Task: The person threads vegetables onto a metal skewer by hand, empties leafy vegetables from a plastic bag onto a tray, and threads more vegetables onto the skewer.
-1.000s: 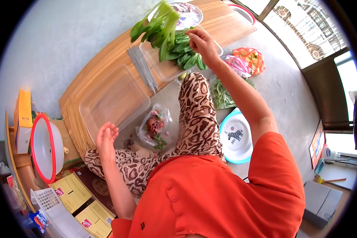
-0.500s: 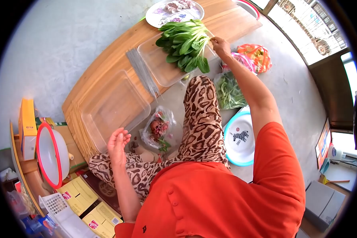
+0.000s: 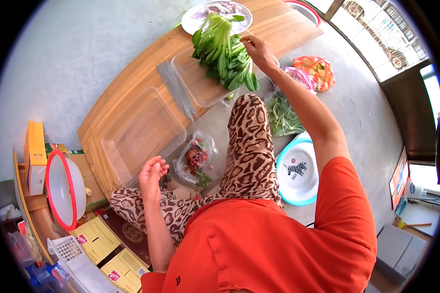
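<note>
A bunch of leafy greens point(image 3: 225, 53) with pale stems lies over a clear plastic container point(image 3: 205, 97) on the wooden board. Its stems fan upward and its leaves hang down to the right. My right hand point(image 3: 257, 50) is at the right edge of the bunch, fingers curled and pinched against it; the exact contact is partly hidden. Held above my thigh, my left hand point(image 3: 152, 173) is empty, its fingers loosely bent and apart. Just beyond it sits a second clear container point(image 3: 142, 132). Thin metal skewers point(image 3: 178, 90) lie between the two containers.
A plate point(image 3: 188, 22) with pale meat stands at the board's far end. On the floor are a bag of reddish vegetables point(image 3: 198, 156), a bag of green beans point(image 3: 283, 115), an orange-striped bag point(image 3: 318, 73) and a blue-rimmed basin point(image 3: 280, 183). Bamboo sticks point(image 3: 100, 166) line the board's left end.
The greens have swung round so their stems point up toward the plate instead of right. My right hand has moved slightly left and up; my left hand shifted a little right.
</note>
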`<state>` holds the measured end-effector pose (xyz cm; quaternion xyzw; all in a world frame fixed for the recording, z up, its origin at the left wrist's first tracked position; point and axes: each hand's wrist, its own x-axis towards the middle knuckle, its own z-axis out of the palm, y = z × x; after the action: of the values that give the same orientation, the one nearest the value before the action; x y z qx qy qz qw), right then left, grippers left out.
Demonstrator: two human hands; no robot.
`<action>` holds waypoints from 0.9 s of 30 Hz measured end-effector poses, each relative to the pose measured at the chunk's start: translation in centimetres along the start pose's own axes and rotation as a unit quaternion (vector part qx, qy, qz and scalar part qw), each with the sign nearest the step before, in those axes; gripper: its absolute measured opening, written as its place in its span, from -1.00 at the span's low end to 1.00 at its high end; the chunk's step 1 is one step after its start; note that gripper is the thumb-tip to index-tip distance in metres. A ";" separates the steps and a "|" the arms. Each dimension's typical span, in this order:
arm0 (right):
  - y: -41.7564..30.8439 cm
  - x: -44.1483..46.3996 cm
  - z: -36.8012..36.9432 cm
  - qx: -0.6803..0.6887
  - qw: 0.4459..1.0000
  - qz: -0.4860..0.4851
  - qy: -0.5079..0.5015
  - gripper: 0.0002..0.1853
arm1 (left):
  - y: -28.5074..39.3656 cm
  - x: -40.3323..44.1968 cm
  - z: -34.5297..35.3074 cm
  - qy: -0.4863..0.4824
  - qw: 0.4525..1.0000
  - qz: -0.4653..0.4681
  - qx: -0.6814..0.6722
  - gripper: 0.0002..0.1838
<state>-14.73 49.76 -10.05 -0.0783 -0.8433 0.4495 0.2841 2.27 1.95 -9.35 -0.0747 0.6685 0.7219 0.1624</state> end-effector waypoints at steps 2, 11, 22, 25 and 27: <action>-3.9 -1.0 -0.3 0.016 0.999 -0.010 -0.027 -0.79 | -0.1 -0.3 -0.2 0.003 1.000 0.004 0.003 -0.69; -9.7 -3.9 0.2 0.245 0.968 0.039 -0.044 -0.80 | -0.4 -1.7 -1.1 0.022 1.000 0.007 0.009 -0.70; 7.1 -2.9 -0.9 0.168 0.950 0.259 0.035 -0.80 | -0.9 -2.0 -0.9 0.025 1.000 -0.010 0.010 -0.73; 7.8 -2.4 -1.1 0.079 0.958 0.275 0.005 -0.78 | -1.0 -1.9 -0.6 0.025 1.000 -0.015 -0.005 -0.74; 7.3 -1.8 -1.7 0.002 0.962 0.263 -0.067 -0.71 | -0.9 -1.8 -0.5 0.029 0.999 -0.022 0.002 -0.74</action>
<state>-13.23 54.54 -15.90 -0.2663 -0.8091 0.5145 0.0988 4.21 1.26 -9.69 -0.1104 0.6726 0.7144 0.1586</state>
